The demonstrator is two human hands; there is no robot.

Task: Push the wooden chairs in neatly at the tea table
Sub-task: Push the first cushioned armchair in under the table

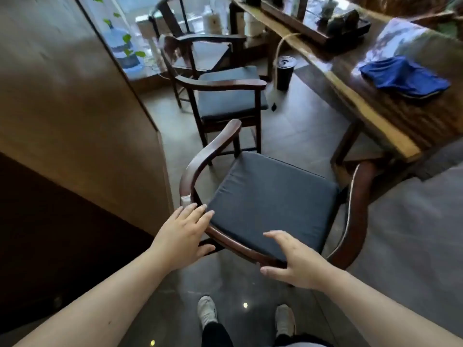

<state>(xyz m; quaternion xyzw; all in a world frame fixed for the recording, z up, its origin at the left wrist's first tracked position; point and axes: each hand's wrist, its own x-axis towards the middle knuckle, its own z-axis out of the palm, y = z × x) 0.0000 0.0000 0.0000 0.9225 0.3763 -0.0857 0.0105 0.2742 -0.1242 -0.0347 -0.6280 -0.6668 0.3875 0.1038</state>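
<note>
A dark wooden armchair [200,159] with a grey-blue seat cushion stands right in front of me, its curved back rail toward me and its right arm close to the tea table [375,126]. My left hand [184,234] hovers with spread fingers at the left of the back rail, touching or nearly touching it. Over the rail's right part, my right hand [298,261] is open, thumb under the rail level and fingers above the cushion; neither hand grips. A second, similar chair [225,83] stands farther along the table, and a third [175,28] beyond it.
A blue cloth [403,76] lies on the tea table, with a dark tea tray [318,26] farther back. A black cylindrical bin [285,71] stands on the floor by the table. A wooden cabinet [82,121] flanks the left. My shoes [208,311] stand on glossy tiles.
</note>
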